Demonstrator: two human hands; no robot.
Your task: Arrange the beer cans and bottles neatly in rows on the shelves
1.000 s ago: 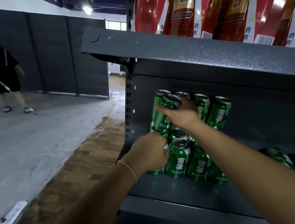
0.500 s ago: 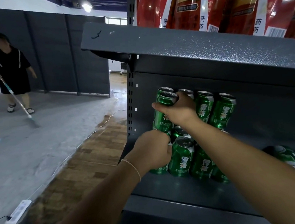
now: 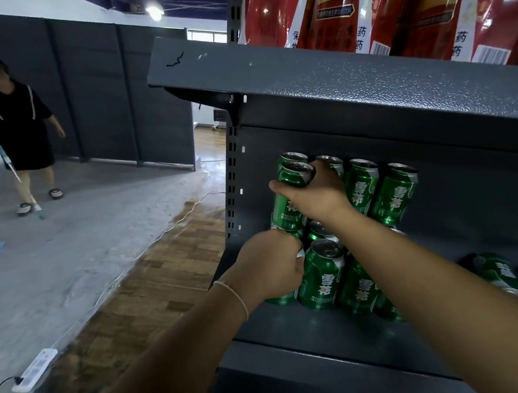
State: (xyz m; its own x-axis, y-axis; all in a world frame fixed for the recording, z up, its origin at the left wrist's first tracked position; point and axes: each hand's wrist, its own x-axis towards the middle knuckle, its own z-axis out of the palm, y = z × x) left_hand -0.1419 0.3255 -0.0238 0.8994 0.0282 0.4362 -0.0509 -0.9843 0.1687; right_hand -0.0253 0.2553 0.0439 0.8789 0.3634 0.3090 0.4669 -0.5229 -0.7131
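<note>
A dark grey metal shelf (image 3: 325, 328) is seen from above, with a second shelf board (image 3: 367, 92) overhanging it. On the lower shelf a cluster of green beer cans is stacked in two tiers at the left end, close to the perforated upright (image 3: 233, 173).

The right hand (image 3: 311, 196) is laid over the top-left can (image 3: 287, 200) of the upper tier; its fingers (image 3: 282, 188) are curled round the can's rim and upper body, so the can is gripped from above. Just beside it to the right, two more upper-tier cans (image 3: 361, 184) (image 3: 395, 193) stand side by side, and the tops of two others are seen behind the hand.

The left hand (image 3: 273, 264) is closed round a lower-tier can (image 3: 284, 299) at the left front, of which only the bottom edge and a sliver of the top are shown; a thin bracelet is worn on that wrist. Touching it on the right is an upright front can (image 3: 321, 275), followed by further cans partly hidden by the right forearm. Well apart, at the right end of the shelf, a fallen can (image 3: 502, 275) is lying on its side.

Red and gold packages (image 3: 392, 12) are ranged on the upper shelf. On the floor at the left, a white power strip (image 3: 35, 369) is lying with its cable trailing away, and a person in a black dress (image 3: 16, 123) is seen holding a long-handled tool.
</note>
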